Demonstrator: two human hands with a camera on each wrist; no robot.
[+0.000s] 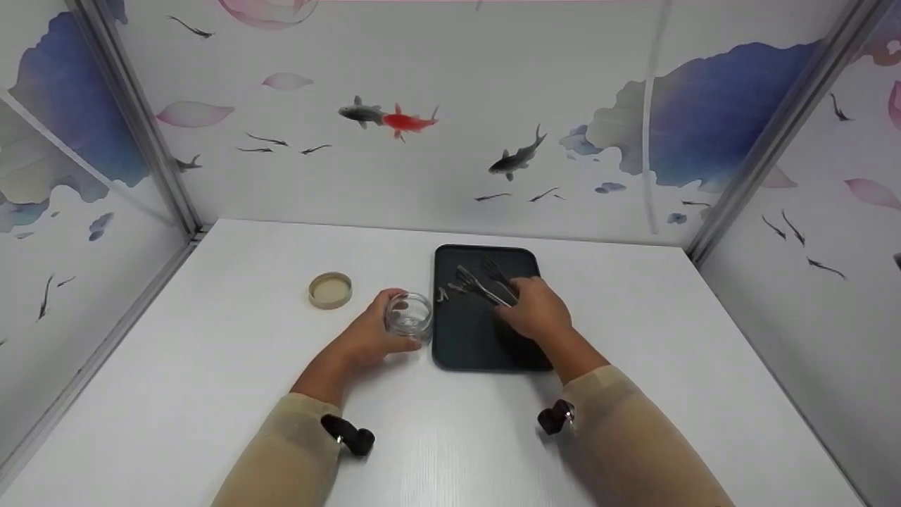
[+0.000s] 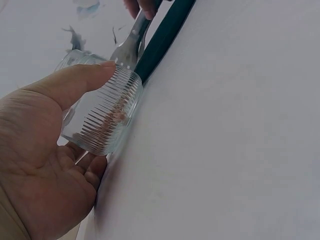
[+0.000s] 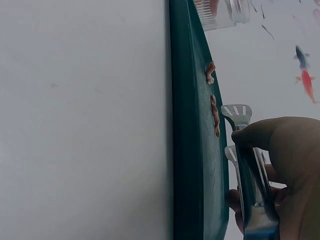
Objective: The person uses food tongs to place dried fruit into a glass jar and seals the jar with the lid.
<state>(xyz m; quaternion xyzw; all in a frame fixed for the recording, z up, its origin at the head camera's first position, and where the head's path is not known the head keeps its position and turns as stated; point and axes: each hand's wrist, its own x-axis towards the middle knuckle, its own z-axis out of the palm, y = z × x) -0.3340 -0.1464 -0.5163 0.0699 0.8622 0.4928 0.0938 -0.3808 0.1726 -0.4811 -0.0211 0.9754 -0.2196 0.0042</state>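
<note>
My left hand grips a clear glass jar beside the left edge of a dark tray. In the left wrist view the thumb lies across the jar's ribbed side. A brownish patch shows through the glass; I cannot tell whether it is inside. Over the tray my right hand holds metal tongs, their ends apart and nothing seen between them. Small twisted brown pieces lie on the tray near the tongs, towards the jar.
A round beige lid lies on the white table, left of the jar and farther back. White panels printed with fish and leaves stand behind the table and at both sides, joined by metal posts.
</note>
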